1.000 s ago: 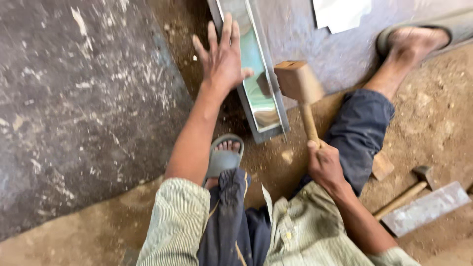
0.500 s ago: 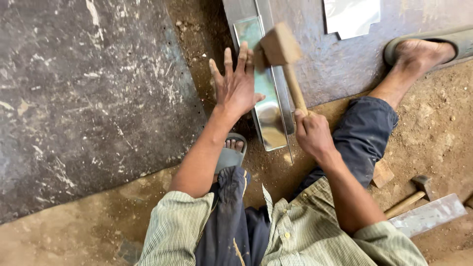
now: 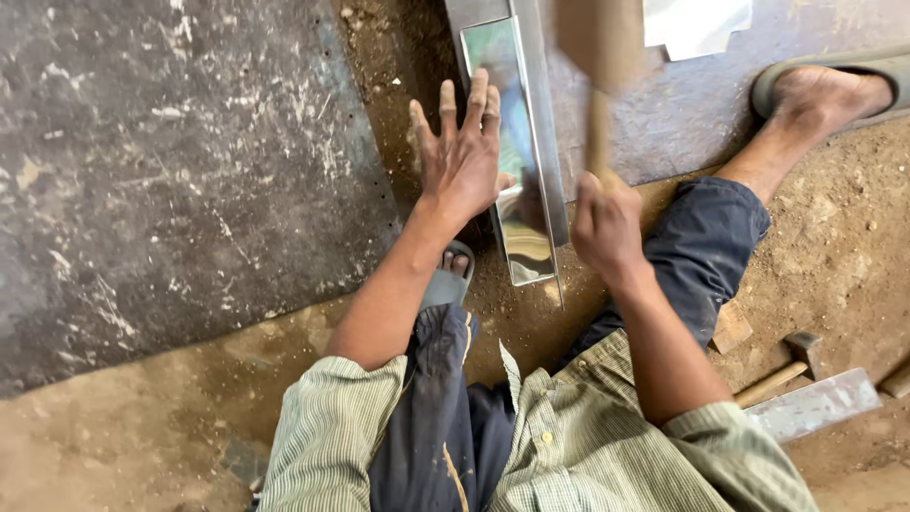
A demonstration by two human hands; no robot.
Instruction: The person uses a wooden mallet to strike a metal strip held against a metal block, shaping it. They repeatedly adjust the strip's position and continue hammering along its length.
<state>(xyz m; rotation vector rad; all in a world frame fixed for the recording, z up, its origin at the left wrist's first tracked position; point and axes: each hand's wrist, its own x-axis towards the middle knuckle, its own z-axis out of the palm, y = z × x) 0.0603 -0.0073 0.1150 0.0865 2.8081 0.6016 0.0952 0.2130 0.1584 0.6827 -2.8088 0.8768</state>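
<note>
A large dark metal sheet [image 3: 161, 161], scuffed with pale marks, covers the left side of the dirt floor [image 3: 142, 417]. Just right of its edge, the left hand [image 3: 462, 156] lies flat with its fingers spread open and stretched forward, pressing on the left edge of a long shiny metal strip [image 3: 517, 142]. The strip runs away from the person, from near the top of the view down to a point between the knees, and its polished face mirrors the hand. Below the left wrist, a toe in a grey sandal [image 3: 447, 280] shows beside the strip's near end.

Right of the strip, the right hand [image 3: 607, 228] is closed in a fist around the handle of a wooden mallet [image 3: 599, 57]. The mallet head is blurred and sits above the strip's far end, near the top edge. Farther right, the person's right leg in dark trousers stretches out to a sandalled foot [image 3: 825, 90] resting on a grey slab. At the lower right, a small hammer [image 3: 782, 370] and a flat metal bar [image 3: 815, 403] lie on the dirt, well apart from both hands.
</note>
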